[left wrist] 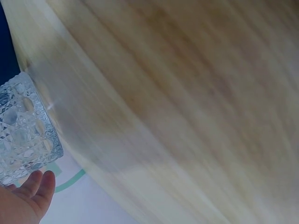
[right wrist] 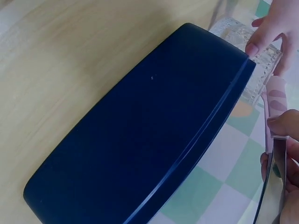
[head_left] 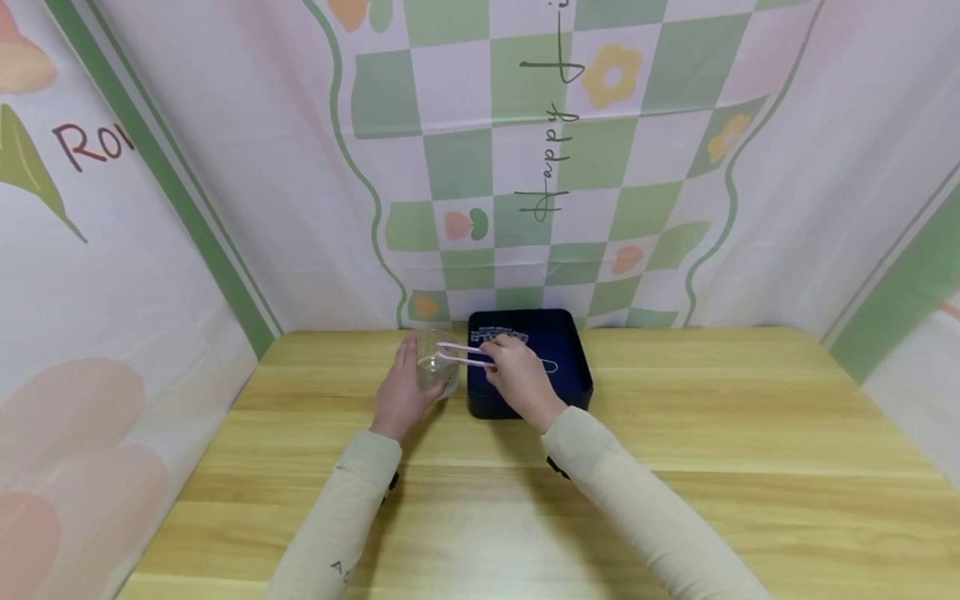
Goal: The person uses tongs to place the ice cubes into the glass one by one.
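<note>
Sleeved forearms reach up a wooden table (head_left: 712,433) toward its far edge. Left hand (head_left: 399,392) curls round a clear patterned glass (head_left: 437,360) standing just left of a dark blue tray (head_left: 573,367). Right hand (head_left: 517,375) pinches pink tweezers (head_left: 461,354), tips poised over the glass mouth, nearly closed; whether they hold anything is too small to tell. Small pieces lie at the tray's far end, so some moving probably remains.
</note>
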Demonstrator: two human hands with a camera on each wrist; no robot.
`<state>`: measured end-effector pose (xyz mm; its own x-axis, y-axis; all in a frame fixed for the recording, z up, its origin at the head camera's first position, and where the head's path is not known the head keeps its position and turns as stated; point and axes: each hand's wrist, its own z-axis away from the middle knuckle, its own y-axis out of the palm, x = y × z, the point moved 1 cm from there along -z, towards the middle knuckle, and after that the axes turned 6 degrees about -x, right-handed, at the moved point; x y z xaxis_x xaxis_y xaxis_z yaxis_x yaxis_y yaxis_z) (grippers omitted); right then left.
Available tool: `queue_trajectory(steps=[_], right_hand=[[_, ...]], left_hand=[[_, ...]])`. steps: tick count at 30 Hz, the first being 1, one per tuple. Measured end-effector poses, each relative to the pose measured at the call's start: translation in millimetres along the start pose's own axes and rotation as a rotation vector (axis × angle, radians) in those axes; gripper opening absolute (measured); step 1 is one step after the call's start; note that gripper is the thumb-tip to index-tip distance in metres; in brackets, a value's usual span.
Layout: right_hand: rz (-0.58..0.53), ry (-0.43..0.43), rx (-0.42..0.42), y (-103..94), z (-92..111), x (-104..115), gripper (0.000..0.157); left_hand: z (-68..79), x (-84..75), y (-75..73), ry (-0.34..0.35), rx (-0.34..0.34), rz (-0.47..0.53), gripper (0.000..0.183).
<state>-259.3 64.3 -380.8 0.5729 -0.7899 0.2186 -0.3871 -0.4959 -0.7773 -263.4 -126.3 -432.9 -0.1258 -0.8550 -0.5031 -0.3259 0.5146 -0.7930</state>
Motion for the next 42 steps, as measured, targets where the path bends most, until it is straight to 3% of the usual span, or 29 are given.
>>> queue_trajectory(steps=[22,42], right_hand=[[0.025,-0.022,0.01,1.3,-0.6,2.0,0.027],[-0.001,0.062,0.026,-3.1,-5.7,-5.6,0.029]], left_hand=[[0.4,-0.8,-0.4,-0.002,0.0,-0.013,0.093],[-0.9,2.2,0.5,0.009,-0.01,-0.008,0.091]])
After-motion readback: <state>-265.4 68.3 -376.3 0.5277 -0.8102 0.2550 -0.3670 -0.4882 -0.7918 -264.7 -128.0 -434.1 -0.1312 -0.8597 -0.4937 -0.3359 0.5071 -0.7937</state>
